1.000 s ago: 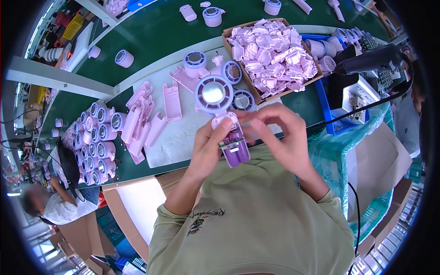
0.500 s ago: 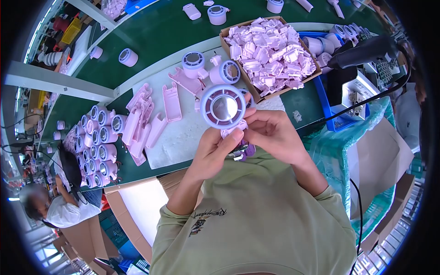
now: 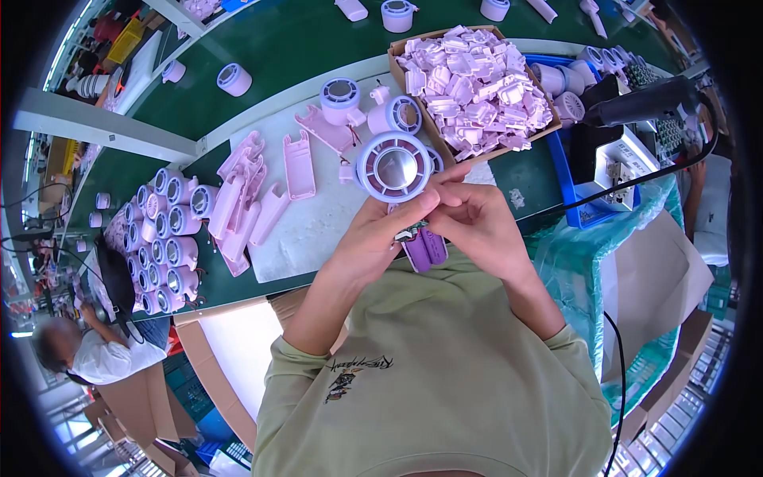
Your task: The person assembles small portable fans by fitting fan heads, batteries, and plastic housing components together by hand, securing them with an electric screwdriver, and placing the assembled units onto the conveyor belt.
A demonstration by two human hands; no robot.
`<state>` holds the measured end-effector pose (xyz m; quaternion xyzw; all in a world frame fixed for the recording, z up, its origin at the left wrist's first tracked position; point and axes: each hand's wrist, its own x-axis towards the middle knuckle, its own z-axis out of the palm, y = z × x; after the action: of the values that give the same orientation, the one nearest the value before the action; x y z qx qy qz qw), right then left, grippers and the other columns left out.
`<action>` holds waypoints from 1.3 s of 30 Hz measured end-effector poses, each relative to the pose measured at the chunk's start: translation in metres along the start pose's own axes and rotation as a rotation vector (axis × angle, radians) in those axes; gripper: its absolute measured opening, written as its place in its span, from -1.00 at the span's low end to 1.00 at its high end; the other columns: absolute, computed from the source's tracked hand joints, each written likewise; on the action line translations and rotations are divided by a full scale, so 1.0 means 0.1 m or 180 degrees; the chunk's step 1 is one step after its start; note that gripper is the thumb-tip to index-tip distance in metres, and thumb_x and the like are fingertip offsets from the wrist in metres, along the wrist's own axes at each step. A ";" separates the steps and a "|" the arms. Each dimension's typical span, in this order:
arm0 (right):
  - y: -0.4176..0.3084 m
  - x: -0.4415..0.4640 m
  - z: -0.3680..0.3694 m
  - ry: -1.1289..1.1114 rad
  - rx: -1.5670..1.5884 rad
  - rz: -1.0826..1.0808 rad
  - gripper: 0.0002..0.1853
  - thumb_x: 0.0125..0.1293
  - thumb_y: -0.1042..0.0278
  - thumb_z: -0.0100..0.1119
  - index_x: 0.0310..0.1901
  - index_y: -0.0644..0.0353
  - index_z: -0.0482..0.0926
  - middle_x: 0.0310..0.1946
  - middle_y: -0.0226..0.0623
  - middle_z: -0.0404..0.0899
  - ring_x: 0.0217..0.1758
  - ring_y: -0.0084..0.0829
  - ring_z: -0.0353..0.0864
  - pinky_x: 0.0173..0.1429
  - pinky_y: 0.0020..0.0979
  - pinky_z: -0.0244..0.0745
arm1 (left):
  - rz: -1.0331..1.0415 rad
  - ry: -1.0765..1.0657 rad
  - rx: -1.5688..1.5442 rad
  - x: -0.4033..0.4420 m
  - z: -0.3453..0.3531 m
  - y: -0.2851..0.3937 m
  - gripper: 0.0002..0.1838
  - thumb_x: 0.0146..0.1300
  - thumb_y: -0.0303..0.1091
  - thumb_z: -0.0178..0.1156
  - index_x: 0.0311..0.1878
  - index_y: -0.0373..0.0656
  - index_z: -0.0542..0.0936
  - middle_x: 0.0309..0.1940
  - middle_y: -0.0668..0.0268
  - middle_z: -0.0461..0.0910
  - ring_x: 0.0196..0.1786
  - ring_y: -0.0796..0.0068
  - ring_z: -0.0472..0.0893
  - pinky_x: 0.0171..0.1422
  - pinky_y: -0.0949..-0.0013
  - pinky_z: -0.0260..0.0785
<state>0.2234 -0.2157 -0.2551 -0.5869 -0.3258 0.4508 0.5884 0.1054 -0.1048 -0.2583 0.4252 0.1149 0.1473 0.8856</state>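
Both my hands meet around one pink fan unit (image 3: 395, 166), whose round lavender grille and shiny centre face up. My left hand (image 3: 373, 234) wraps its neck, thumb on top. The fingers of my right hand (image 3: 477, 219) press together at the same neck from the other side. Below my fingers hang purple battery cells (image 3: 427, 250) with a small green circuit board (image 3: 411, 233). The neck itself is mostly hidden by my fingers. Just beyond, more round fan heads (image 3: 340, 101) and an open pink handle shell (image 3: 299, 165) lie on a white sheet (image 3: 290, 253).
A cardboard box of small pink parts (image 3: 477, 91) stands behind my right hand. Rows of fan heads (image 3: 181, 248) and stacked shells (image 3: 236, 211) are at the left. On the right are a blue tray (image 3: 562, 187), a black tool (image 3: 644, 106) and green plastic (image 3: 568, 262). A co-worker (image 3: 103, 350) sits far left.
The fan unit first tilted up towards me, and its grille now sits slightly higher with the purple cells showing again. My right fingers, apart from it earlier, have closed in on the neck.
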 end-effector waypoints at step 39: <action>-0.76 -0.52 -1.78 0.4065 -0.0484 -0.3667 -0.80 0.35 0.54 0.07 -0.04 0.43 0.43 -0.75 -0.43 0.36 -0.71 -0.66 0.29 -0.56 -0.55 0.24 | -0.0430 -0.0352 -0.0375 0.05 0.50 -0.37 -0.90 0.33 -0.49 0.14 -0.14 -0.14 0.45 -0.27 0.36 0.37 -0.24 0.46 0.41 -0.03 0.24 0.26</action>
<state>0.3770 -0.3261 -0.1907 -0.5090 -0.2088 -0.3570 0.7549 0.1324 -0.1608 -0.2574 0.3712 0.0854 0.0701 0.9220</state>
